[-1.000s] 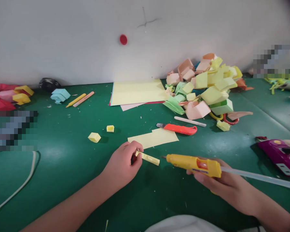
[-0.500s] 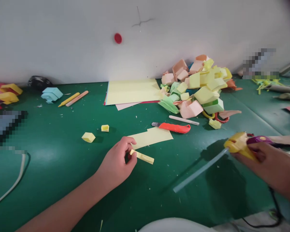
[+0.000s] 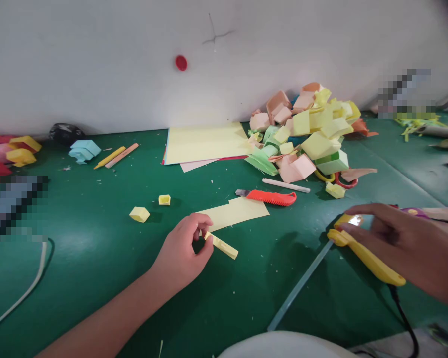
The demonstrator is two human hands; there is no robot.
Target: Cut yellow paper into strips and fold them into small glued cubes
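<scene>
Left hand [image 3: 182,253] pinched the pale yellow paper strip [image 3: 224,246] while we had the glue gun [image 3: 377,263] off to the right.

Our thumb and fingers kept one end of the strip, its free end jutting out over the green table [image 3: 108,278]. The gun had swung away from it since a second earlier, its glue stick [image 3: 302,283] now slanting toward us; we touched its body with our right hand [image 3: 406,243], but couldn't tell whether that grip was firm or loosening. We judged gluing paused, the strip being well apart.
</scene>
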